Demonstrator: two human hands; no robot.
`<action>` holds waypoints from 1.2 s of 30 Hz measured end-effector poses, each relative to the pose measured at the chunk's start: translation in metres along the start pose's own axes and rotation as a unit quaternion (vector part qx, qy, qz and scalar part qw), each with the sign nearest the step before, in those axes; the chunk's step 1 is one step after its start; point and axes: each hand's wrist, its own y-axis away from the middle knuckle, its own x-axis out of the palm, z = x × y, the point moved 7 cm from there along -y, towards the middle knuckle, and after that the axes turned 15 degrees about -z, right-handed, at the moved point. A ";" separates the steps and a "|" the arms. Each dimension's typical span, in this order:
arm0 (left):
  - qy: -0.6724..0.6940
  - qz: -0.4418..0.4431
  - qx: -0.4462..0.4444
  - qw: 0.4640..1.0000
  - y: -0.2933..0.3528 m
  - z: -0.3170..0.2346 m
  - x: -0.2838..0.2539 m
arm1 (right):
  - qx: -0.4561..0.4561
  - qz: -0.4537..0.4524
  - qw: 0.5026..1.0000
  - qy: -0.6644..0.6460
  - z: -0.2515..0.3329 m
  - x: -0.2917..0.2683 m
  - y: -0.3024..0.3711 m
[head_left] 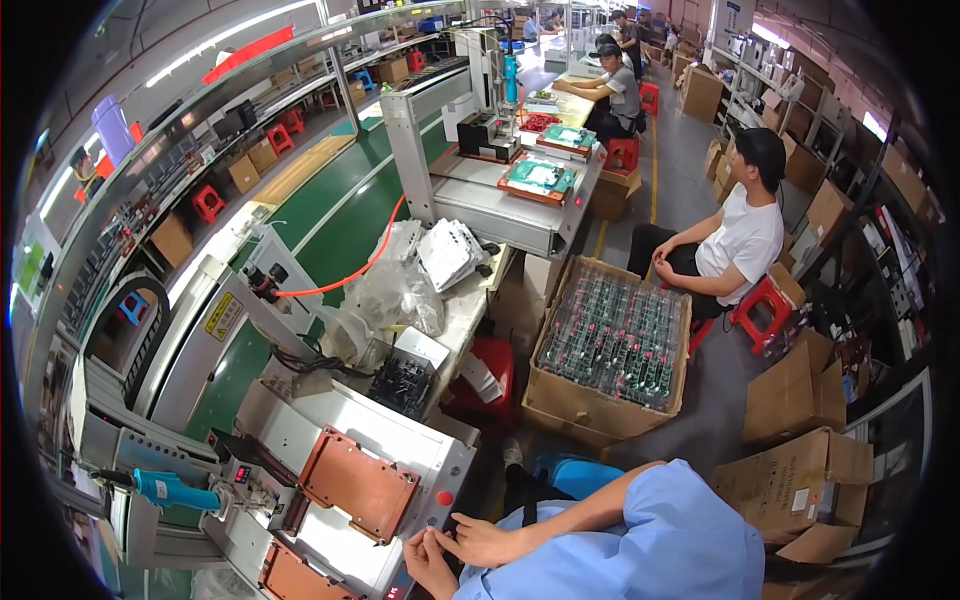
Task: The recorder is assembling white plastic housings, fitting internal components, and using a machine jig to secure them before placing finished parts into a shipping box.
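My two hands meet at the lower middle, just off the front edge of a white bench machine [345, 400]. My left hand [430, 566] has its fingers bent and pinched together. Against its fingertips lie the curled fingers of my right hand [485, 541]; anything between them is too small or hidden to make out. Close by on the machine's front are a red button [445, 497] and a small lit display. Reddish-brown fixture trays, one farther [358, 480] and one nearer [300, 575], rest on the machine, with no board visible in them. A blue screwdriver unit [175, 490] is mounted at the left.
An open carton [600, 405] of circuit boards in clear trays stands on the floor ahead. Plastic bags [400, 285] and a black fixture [402, 383] lie on the bench. A second machine holds green boards [540, 177]. A seated person [735, 240] is at the right.
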 end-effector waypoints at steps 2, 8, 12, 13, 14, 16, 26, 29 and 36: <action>-0.080 -0.014 0.037 0.996 0.010 -0.034 0.005 | 0.023 -0.033 0.999 -0.021 -0.001 -0.005 -0.005; -0.171 -0.031 0.068 0.982 0.013 -0.049 0.007 | 0.082 -0.061 0.991 -0.083 -0.003 -0.008 -0.008; -0.169 -0.024 0.037 0.985 0.009 -0.035 0.006 | 0.102 -0.015 0.990 -0.101 -0.006 -0.001 -0.007; -0.169 -0.023 0.038 0.985 0.008 -0.038 0.007 | 0.097 -0.028 0.990 -0.099 -0.007 -0.008 -0.009; -0.134 -0.025 0.024 0.990 0.007 -0.043 0.008 | 0.093 -0.041 0.990 -0.097 -0.007 -0.013 -0.009; -0.098 -0.025 0.009 0.995 0.005 -0.044 0.008 | 0.088 -0.019 0.992 -0.086 -0.008 -0.007 -0.009; -0.107 -0.015 0.048 0.993 0.004 -0.035 0.001 | 0.121 -0.004 0.979 -0.163 -0.009 -0.007 -0.008; -0.061 -0.010 0.031 0.998 0.002 -0.030 0.001 | 0.126 0.006 0.976 -0.175 -0.009 -0.008 -0.008; 0.022 -0.004 0.063 0.998 -0.009 -0.015 0.004 | 0.121 -0.013 0.977 -0.175 -0.010 -0.014 -0.009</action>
